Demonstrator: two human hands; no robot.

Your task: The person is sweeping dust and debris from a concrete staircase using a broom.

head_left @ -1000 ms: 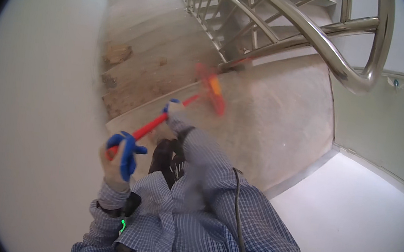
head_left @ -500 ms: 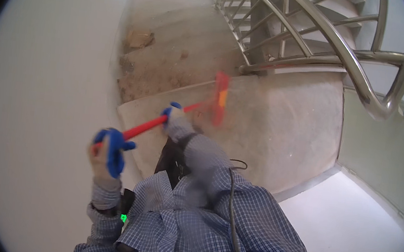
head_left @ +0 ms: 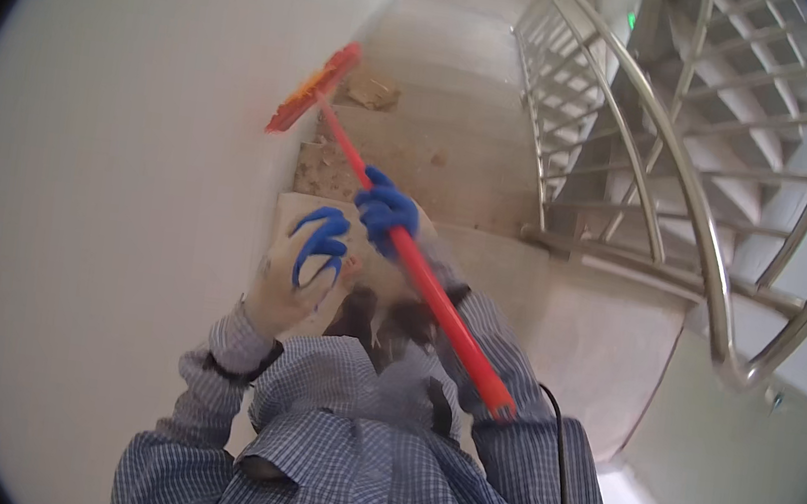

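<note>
A red broom (head_left: 454, 331) slants across my front, its red and yellow head (head_left: 313, 90) up beside the left wall. Around the middle of its handle my right hand (head_left: 388, 212), in a blue-coated work glove, is closed. The handle's lower end lies over my right forearm. To the left of the handle, apart from it, my left hand (head_left: 307, 255) wears the same kind of glove. Its fingers are bent but spread, with nothing seen in them. My dark shoes (head_left: 355, 315) stand on the landing below.
Dusty concrete steps (head_left: 455, 163) lead down ahead, with debris and a flattened brown scrap (head_left: 371, 92) along the left. A pale wall (head_left: 132, 168) rises close on my left. A metal railing (head_left: 680, 175) curves along the right. A dark cable (head_left: 563, 473) hangs over my right side.
The broom head has swung from the right over to the left wall. My left hand has let go of the handle; my right hand still grips it. The view has turned.
</note>
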